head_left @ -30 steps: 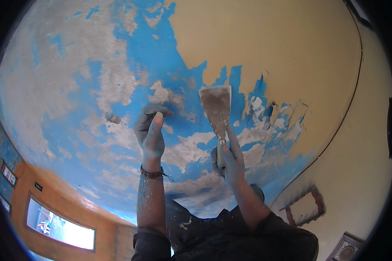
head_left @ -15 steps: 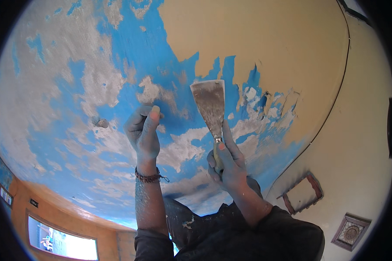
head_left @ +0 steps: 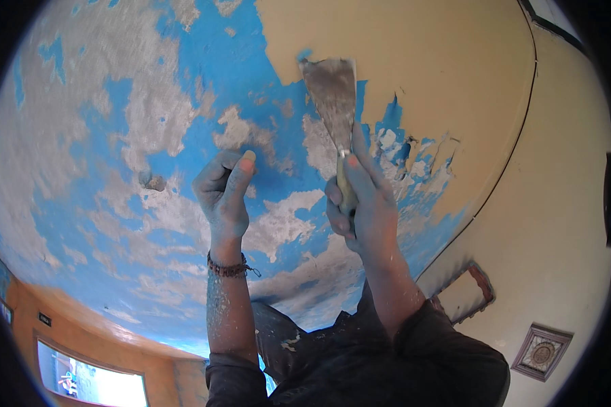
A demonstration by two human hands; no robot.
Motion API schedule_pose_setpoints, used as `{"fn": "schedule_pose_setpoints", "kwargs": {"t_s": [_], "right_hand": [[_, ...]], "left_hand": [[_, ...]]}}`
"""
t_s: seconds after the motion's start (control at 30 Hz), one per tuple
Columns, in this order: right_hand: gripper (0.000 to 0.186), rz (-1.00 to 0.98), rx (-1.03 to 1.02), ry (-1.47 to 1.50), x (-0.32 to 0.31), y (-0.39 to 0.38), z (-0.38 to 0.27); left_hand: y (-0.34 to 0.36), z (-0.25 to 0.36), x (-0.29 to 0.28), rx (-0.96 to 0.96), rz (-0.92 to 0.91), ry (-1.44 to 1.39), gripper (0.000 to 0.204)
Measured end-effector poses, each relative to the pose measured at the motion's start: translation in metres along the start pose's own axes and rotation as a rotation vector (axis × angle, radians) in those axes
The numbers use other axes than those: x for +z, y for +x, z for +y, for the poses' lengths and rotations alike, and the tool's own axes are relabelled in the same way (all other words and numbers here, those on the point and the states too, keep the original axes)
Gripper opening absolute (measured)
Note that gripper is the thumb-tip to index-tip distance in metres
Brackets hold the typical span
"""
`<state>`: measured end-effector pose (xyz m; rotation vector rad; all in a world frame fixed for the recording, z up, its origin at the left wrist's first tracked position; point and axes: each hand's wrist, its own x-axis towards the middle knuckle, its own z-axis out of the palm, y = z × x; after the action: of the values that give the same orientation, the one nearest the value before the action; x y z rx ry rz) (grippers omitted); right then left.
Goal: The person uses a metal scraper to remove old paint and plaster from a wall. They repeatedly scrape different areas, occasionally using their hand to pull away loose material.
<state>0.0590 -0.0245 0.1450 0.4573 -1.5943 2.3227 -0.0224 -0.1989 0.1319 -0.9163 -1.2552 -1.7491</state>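
Observation:
My right hand (head_left: pixel 366 197) is wrapped round the pale handle of a paint scraper (head_left: pixel 330 95), its index finger stretched along the handle toward the blade. The wide, worn metal blade points up, its top edge lying over the border where cream paint (head_left: pixel 414 47) meets blue paint (head_left: pixel 217 61) on the wall. To the left, my left hand (head_left: pixel 225 193) is closed near the blue and bare grey patches, thumb uppermost. What its curled fingers hold, if anything, is hidden. Pale dust coats both hands, and a dark beaded bracelet (head_left: pixel 227 266) circles the left wrist.
Curling, cracked paint flakes (head_left: pixel 407 152) stand out right of the scraper. A small hole (head_left: pixel 153 181) marks the wall at left. A dark cable (head_left: pixel 506 183) runs along the right corner. Beyond it are a broken-edged opening (head_left: pixel 465 295), an ornate square plaque (head_left: pixel 542 353) and, lower left, a window (head_left: pixel 91 376).
My right hand has pushed the scraper upward, and a strip of cream paint ahead of the blade has come off. Bare grey wall now shows beside the blade. My left hand has barely moved.

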Motion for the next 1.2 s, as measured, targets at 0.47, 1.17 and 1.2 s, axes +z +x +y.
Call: {"fn": "schedule_pose_setpoints", "kwargs": {"t_s": [0.47,1.17,1.2], "right_hand": [[0.054,0.025,-0.067,0.060,0.018,0.020,-0.042],[0.054,0.132,-0.127,-0.282,-0.011,-0.002,-0.008],[0.053,0.145,-0.164,-0.335,-0.011,-0.003,-0.008]], "left_hand": [[0.004,0.007,0.003,-0.053,-0.029,-0.006,0.025],[0.002,0.002,0.004,-0.031,-0.013,-0.016,0.023],[0.001,0.001,0.002,-0.024,-0.011,0.000,0.023]]}}
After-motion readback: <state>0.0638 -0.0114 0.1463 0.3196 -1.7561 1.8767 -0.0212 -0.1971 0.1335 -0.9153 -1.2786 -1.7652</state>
